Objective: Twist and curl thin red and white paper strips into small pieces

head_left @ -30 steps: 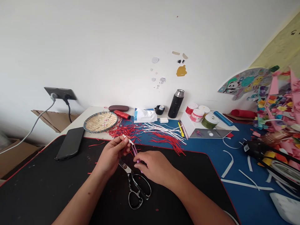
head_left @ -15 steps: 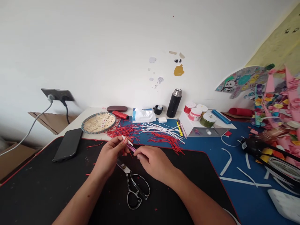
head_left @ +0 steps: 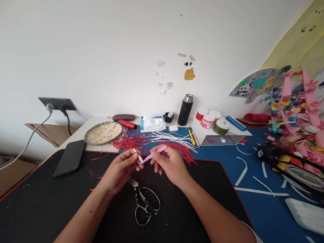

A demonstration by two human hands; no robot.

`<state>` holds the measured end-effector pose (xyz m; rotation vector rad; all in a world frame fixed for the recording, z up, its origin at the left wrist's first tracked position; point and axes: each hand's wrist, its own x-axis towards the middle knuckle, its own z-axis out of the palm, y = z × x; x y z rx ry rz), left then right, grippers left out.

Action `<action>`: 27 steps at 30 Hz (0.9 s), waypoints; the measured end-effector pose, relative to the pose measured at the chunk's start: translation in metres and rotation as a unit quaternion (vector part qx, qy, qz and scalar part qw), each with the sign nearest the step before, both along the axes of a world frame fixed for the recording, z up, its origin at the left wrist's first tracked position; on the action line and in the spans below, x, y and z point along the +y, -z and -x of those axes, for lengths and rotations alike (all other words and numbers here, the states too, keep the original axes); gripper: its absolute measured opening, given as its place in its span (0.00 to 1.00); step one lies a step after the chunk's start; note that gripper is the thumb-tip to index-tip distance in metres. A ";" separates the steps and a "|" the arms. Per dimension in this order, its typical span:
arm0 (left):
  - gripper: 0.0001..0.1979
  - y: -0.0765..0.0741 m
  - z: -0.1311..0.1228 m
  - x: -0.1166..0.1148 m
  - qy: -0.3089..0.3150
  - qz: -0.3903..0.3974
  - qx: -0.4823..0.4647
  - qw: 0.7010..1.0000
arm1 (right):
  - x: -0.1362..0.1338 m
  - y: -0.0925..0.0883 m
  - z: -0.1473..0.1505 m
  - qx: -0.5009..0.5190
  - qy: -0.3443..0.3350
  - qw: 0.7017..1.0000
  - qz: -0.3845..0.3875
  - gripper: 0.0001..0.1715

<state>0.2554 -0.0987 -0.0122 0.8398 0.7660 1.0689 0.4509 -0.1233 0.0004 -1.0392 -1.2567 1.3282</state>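
Near the far edge of the black mat (head_left: pixel 194 202), my left hand (head_left: pixel 125 167) pinches a small white piece (head_left: pixel 137 155) with a bit of red cord by it. My right hand (head_left: pixel 168 165) is closed on a slim pink piece (head_left: pixel 148 157). Its broad end sticks out past the thumb, and its narrow end curves down to the left fingertips. Whether it is a strip or a thin tool, I cannot tell. Below my hands lie black-handled scissors (head_left: pixel 143 200), their blades partly hidden by my left hand. Red cords (head_left: pixel 130 141) and white cords (head_left: pixel 172 139) lie beyond.
A phone (head_left: pixel 69 158) and woven basket (head_left: pixel 103 133) are at left. Behind stand a red thread spool (head_left: pixel 127 124), tissue pack (head_left: pixel 153 125) and black flask (head_left: pixel 185 111). Ribbon rolls (head_left: pixel 208 121) sit on a white box (head_left: pixel 212 135). White strips (head_left: pixel 260 192) lie at right.
My right hand has turned and lifted slightly, so more of the pink piece shows. My left hand still pinches the white piece. The view has shifted slightly.
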 end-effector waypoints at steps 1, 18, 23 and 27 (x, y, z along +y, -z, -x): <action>0.16 0.000 0.000 0.000 0.010 0.001 0.002 1.000 | -0.001 0.000 0.001 -0.006 -0.007 1.000 0.000 0.20; 0.15 -0.004 0.000 0.000 -0.006 0.027 -0.023 0.999 | -0.004 0.003 -0.002 -0.510 -0.049 0.851 -0.117 0.08; 0.15 -0.005 -0.001 0.000 0.007 0.038 -0.043 0.998 | -0.002 0.006 -0.005 -0.553 -0.059 0.824 -0.112 0.10; 0.15 -0.005 -0.001 -0.001 0.007 0.042 -0.051 0.998 | -0.002 0.006 -0.006 -0.575 -0.068 0.809 -0.102 0.12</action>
